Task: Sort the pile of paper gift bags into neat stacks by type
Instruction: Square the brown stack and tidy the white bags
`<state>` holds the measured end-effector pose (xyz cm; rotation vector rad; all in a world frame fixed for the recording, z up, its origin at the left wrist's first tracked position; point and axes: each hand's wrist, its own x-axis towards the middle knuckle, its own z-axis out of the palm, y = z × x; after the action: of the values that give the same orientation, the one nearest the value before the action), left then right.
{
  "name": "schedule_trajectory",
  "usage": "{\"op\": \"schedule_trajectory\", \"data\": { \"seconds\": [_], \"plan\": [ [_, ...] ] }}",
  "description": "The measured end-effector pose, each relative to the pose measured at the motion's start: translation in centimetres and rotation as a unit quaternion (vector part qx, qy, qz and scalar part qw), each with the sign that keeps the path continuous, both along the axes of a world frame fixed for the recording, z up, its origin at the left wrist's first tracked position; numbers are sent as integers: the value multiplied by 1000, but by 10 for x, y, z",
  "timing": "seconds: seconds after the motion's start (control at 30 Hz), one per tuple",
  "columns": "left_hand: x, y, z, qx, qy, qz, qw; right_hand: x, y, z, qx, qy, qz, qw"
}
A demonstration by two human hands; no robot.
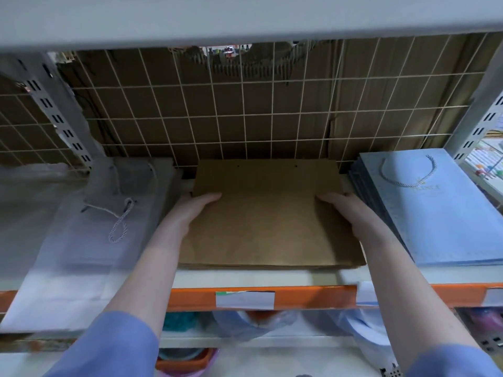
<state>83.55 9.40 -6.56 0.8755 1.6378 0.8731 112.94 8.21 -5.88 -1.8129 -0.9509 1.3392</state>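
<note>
Nearest the camera, two blue sleeves reach forward over the orange shelf edge, forearms running up and slightly inward. The left hand and the right hand sit on opposite side edges of the brown bag stack, one each side, about level with each other, so neither is nearer than the other. Thumbs lie flat on top of the paper; the other fingers seem to drop down over the side edges, though I cannot see whether they curl under. It reads as straight hands pressing inward, squaring the stack rather than lifting it.

The stack lies flat in the middle of the shelf, its long axis running away from the person, handle holes at the far end close to the wire grid. Any nudge looks set to go straight back or sideways, between its neighbours: the white bags just to the left, with a twisted cord handle on top, and the blue bag stack close on the right. Behind the grid stands brown cardboard.
</note>
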Motion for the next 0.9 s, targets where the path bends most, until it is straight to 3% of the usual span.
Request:
{"op": "schedule_trajectory", "data": {
  "seconds": [0.27,0.43,0.5,0.6,0.67,0.77,0.9],
  "plan": [
    [2,9,3,38,38,27,998,1,10,1,46,-19,-24,998],
    [7,15,-4,75,111,20,991,-7,20,-6,60,-151,5,987],
    [8,11,-9,114,242,18,963,-8,19,-13,99,-243,8,965],
    [12,1,-10,204,504,3,839,-9,10,-15,213,-405,22,889],
    [21,-6,-9,262,554,-38,790,-12,5,-17,280,-465,70,837],
    [36,-12,-13,282,565,-125,766,-18,4,-21,291,-511,162,792],
    [40,-6,-20,240,539,-189,785,-19,10,-19,258,-509,210,793]
  ]
}}
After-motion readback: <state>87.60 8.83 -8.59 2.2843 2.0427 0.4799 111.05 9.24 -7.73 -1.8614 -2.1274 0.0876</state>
